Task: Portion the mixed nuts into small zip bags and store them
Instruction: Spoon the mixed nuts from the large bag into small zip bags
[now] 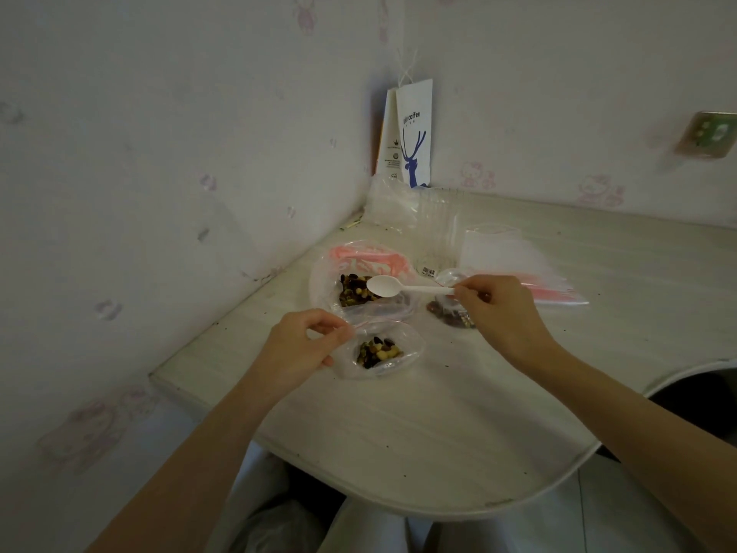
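Note:
A small clear zip bag with a red seal strip lies on the table, holding a little heap of mixed nuts. My left hand pinches its open mouth at the left edge. Behind it sits a large clear bag with pink print, with more mixed nuts inside. My right hand grips the handle of a white plastic spoon, whose empty bowl hovers over the large bag's nuts. Another small bag of nuts lies partly hidden under my right hand.
A stack of empty zip bags with pink strips lies at the right. Clear plastic packaging and a white paper coffee bag stand in the wall corner. The table's curved front edge is near my lap.

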